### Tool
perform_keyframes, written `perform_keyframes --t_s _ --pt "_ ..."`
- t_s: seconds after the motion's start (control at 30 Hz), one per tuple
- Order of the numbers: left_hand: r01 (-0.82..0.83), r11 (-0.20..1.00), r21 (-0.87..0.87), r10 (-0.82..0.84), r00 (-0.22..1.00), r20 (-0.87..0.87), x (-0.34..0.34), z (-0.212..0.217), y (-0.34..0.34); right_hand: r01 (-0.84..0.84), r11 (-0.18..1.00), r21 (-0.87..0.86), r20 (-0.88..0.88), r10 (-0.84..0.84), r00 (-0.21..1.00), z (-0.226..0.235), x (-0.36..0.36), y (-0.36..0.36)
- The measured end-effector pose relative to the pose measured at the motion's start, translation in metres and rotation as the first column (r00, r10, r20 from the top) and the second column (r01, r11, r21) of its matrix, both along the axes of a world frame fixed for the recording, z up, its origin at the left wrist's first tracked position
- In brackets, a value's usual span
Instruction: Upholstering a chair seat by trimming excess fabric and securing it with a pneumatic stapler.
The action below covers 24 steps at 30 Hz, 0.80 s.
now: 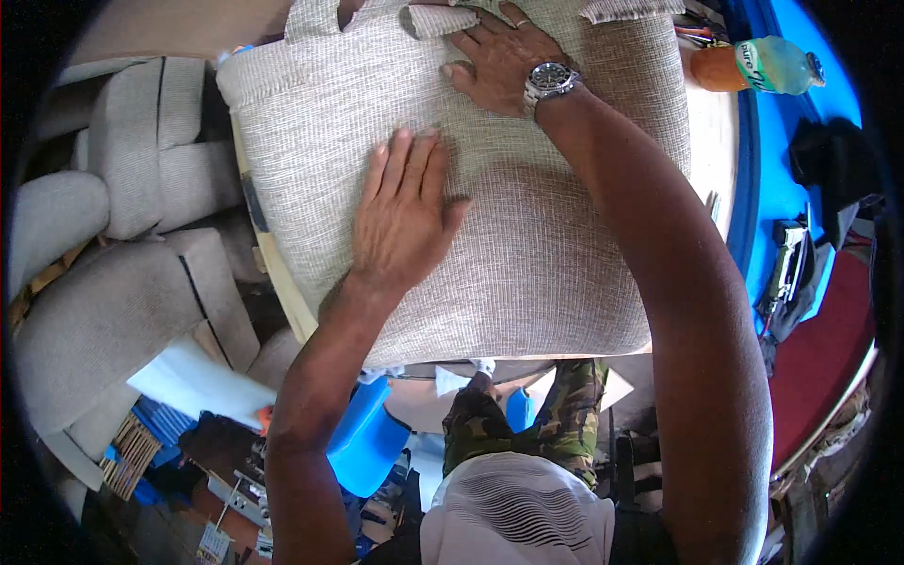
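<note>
A cushion point(527, 254) covered in beige-grey woven fabric lies on the table in front of me. My left hand point(403, 207) rests flat on its middle, fingers stretched out and pointing away from me. Farther off and to the right, my right hand point(504, 61) lies spread on the fabric near the far edge, with a metal watch point(549, 80) on its wrist. Close to the right fingers is a rolled flap of fabric point(443, 21). Another frayed strip of fabric point(633, 9) sticks out at the far right corner. Neither hand grips anything.
A bottle of orange drink point(753, 66) lies at the far right, near a blue surface point(767, 160). A tool point(786, 264) rests lower on that side. Grey upholstered seats point(113, 311) crowd the left. Below stands a blue chair point(369, 443) among scattered items.
</note>
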State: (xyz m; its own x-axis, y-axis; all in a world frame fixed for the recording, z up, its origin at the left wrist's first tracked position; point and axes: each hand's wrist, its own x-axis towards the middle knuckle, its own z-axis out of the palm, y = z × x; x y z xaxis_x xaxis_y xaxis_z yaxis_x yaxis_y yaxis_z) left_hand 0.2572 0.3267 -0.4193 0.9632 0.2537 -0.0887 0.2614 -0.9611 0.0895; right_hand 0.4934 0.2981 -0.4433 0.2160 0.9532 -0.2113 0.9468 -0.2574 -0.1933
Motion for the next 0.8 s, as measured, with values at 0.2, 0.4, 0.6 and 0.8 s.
perform_keyframes --t_s 0.2,0.4,0.6,0.8 --pt "0.007 0.995 0.101 -0.004 0.999 -0.036 0.046 -0.033 0.050 -0.018 0.965 0.261 0.197 -0.036 0.980 -0.033 -0.010 -0.007" --pt "0.002 0.986 0.167 -0.006 1.000 0.023 0.101 -0.051 0.087 -0.015 0.982 0.186 0.261 -0.035 0.965 -0.043 -0.004 0.002" --pt "0.020 0.994 0.105 -0.018 1.000 -0.023 0.104 -0.049 0.092 -0.026 0.991 0.132 0.250 -0.008 0.968 -0.038 -0.003 0.004" --pt "-0.013 0.992 0.123 0.013 1.000 0.005 0.095 -0.057 0.101 -0.041 0.995 0.092 0.202 0.021 0.979 -0.032 -0.005 0.020"
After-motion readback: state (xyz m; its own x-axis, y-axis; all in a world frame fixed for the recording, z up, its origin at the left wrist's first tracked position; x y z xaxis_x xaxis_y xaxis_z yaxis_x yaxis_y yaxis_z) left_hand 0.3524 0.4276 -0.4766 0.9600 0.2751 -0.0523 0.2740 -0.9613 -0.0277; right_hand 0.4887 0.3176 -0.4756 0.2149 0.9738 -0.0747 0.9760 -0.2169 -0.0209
